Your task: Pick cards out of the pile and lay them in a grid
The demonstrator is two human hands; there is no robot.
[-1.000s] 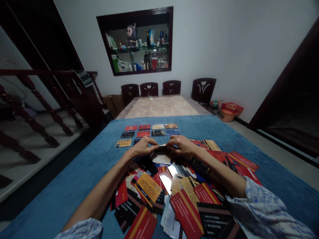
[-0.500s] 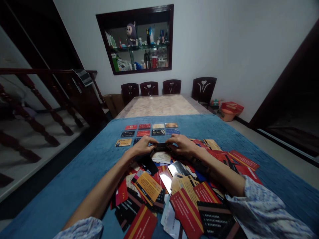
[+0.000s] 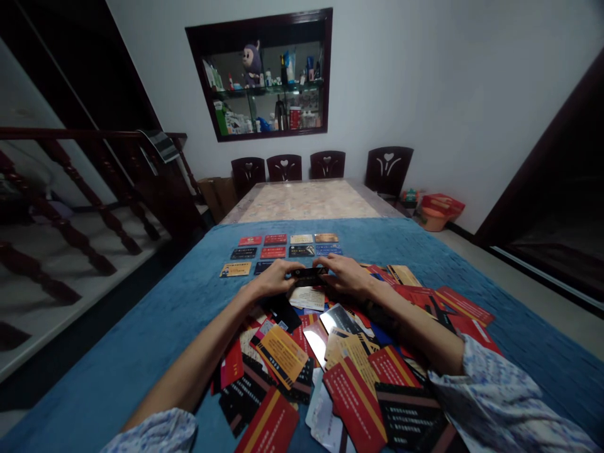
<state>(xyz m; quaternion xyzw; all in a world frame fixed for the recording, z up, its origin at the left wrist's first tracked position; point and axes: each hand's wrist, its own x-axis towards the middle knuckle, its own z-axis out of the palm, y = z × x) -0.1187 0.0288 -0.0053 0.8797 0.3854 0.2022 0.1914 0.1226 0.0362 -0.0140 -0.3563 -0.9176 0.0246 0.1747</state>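
Observation:
A black card [image 3: 309, 277] is held between my two hands, just above the far edge of the heap. My left hand [image 3: 275, 279] pinches its left end, and my right hand [image 3: 346, 275] grips the right end. Beneath and nearer to me spreads a loose pile of cards, among them a yellow card [image 3: 283, 355], a red card [image 3: 353, 402] and a black striped card [image 3: 415, 412]. Beyond my hands, several cards lie face up in neat rows, such as a red card [image 3: 275, 239] and a yellow card [image 3: 236, 269]. A dark blue card [image 3: 262, 268] is partly covered by my left hand.
A blue cloth [image 3: 179, 321] covers the near part of the table, with its marble-like top [image 3: 311, 200] showing beyond. Dark chairs [image 3: 388, 168] line the far side. A wooden railing [image 3: 70, 233] stands at left, and a red-lined bin [image 3: 436, 214] at right.
The black card between my hands has tipped so more of its face shows. My hands have barely moved, and the view has shifted slightly.

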